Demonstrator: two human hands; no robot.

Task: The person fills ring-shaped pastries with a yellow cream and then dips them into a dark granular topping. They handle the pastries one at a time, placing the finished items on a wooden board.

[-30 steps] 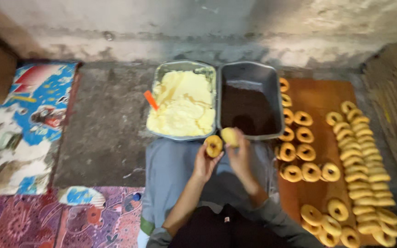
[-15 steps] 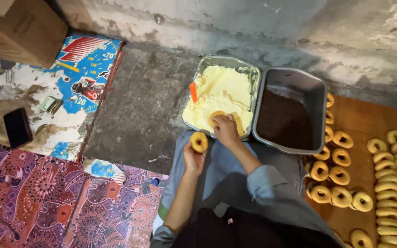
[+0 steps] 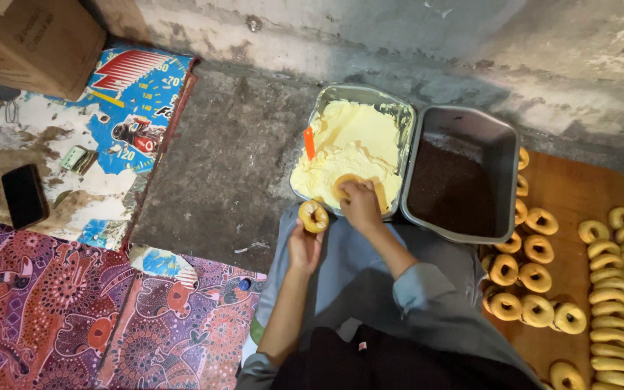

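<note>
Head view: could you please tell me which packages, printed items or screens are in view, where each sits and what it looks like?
Cardboard box: top left corner, brown, boxy, faint print on its side.
Phone: left edge, lying flat on the printed mat, a dark rectangle with a blank screen.
Printed mat: on the floor left of the trays, blue and white with red stripes and a cartoon picture, worn and stained.

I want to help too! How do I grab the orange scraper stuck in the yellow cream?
Pinch the orange scraper by its bare upper end, coming from the tray's left rim. It stands at the cream's left edge, its lower end buried, so your fingers likely stay clean.
</note>
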